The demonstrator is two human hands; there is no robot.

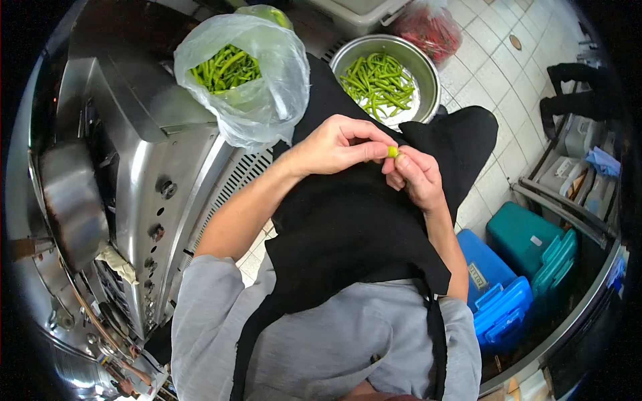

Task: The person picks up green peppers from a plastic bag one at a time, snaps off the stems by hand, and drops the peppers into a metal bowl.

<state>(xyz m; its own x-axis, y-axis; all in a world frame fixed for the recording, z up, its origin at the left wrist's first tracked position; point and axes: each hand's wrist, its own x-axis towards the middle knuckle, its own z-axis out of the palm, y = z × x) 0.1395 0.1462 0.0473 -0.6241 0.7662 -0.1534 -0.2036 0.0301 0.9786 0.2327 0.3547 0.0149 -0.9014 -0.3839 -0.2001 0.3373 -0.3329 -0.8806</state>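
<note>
Above the lap of a black apron, my left hand (338, 147) pinches a green chili pepper (392, 152) between thumb and fingertips. From the other side my right hand (420, 177) also closes on it, so most of the pepper is hidden by fingers. A clear plastic bag (281, 87) stands open at the upper left, with green chili peppers (227, 67) inside. Beyond my hands a round metal pot (433, 87) on the floor contains several loose green chili peppers (378, 83).
A tied bag of red peppers (428, 33) lies behind the pot. Steel kitchen equipment (157, 180) with knobs lines the left. On the right are a blue bin (478, 260), a green bin (525, 237) and a metal rack (568, 207). A person's dark-clad legs (575, 100) show at upper right.
</note>
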